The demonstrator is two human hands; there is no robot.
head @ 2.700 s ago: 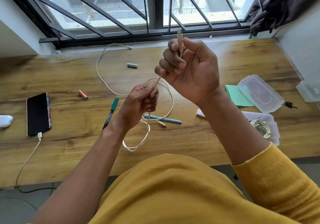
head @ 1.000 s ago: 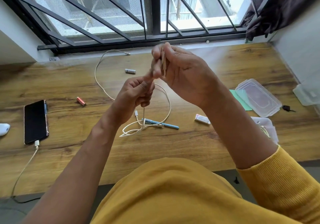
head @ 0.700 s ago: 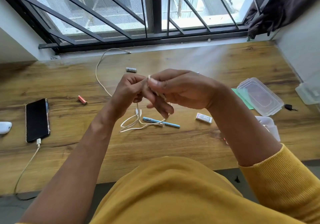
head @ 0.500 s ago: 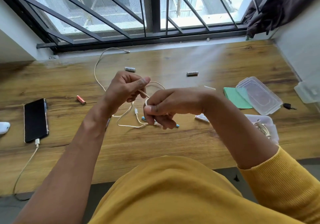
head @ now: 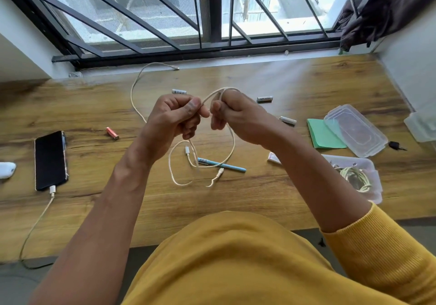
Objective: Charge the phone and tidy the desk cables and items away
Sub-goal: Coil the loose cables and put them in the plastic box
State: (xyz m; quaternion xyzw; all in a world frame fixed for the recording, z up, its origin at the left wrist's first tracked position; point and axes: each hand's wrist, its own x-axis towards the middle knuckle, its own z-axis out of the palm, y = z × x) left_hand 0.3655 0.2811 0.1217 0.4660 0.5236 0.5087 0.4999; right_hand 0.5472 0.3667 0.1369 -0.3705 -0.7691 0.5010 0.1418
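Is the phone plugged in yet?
Plugged in: a white cable connector sits in the near end of the phone, its lead running off the desk edge. Whether it is charging cannot be told; screen is dark.

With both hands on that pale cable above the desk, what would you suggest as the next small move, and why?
Probably wind another loop: the left hand and right hand both grip the pale cable, one loop arcs over the right hand, and slack with both plugs hangs near the blue pen. Gathering it readies the coil for the open box.
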